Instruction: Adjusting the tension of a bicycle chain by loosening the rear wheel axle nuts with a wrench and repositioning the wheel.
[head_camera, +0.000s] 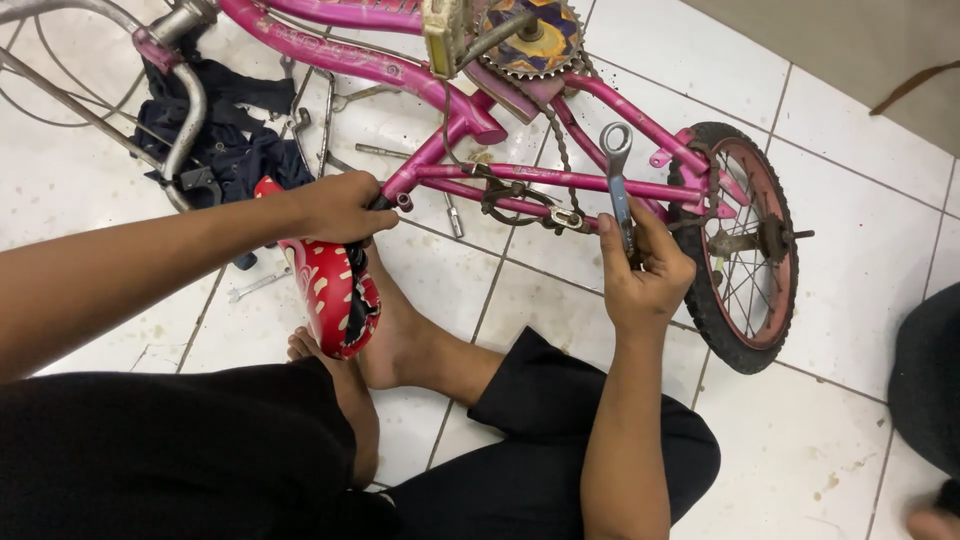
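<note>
**Small pink bicycle upside down, a spanner in one hand**

The right hand (645, 270) is closed around the lower shaft of a grey ring spanner (617, 180), held upright — its ring end stands above the fingers, in front of the pink bicycle frame (560, 180). Just right of this grip is the rear wheel (745, 245); the slack chain (555, 150) and the chainring (530, 40) lie up and left of it.

The left hand (340, 205) is wrapped tight on the seat post where it meets the frame, well apart from the spanner. Directly below that grip hangs the red saddle (335, 285), touching the person's bare foot (400, 330) on the white tiled floor (830, 440). Up and left of it lie a dark cloth (235, 140) and loose tools (310, 120) — beside the handlebar (185, 100).
</note>
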